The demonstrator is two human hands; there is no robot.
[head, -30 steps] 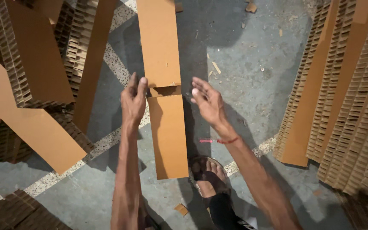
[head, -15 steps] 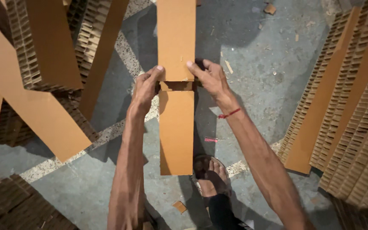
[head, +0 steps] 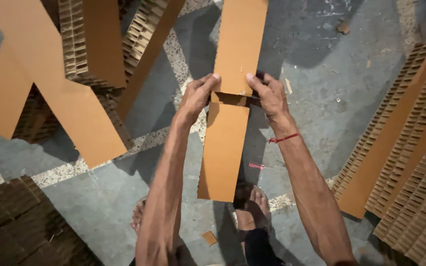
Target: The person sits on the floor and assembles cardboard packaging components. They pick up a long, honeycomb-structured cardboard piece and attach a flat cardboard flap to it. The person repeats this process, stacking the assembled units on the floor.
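Fingers of the left hand (head: 196, 97) and the right hand (head: 268, 96) are closed on a long cardboard strip (head: 229, 106), gripped from either side at a torn notch midway along its length. Both thumbs are pressed onto the brown face just above the notch. Beyond the fingers the strip's upper half runs out of view; below them its lower half hangs down between the forearms. A red thread (head: 283, 138) is tied round the right wrist. Under the hands, a grey concrete floor (head: 321, 74) is seen. Stacked cardboard strips (head: 92, 42) stand left of the fingers, and further stacks (head: 410, 162) lean well to their right.
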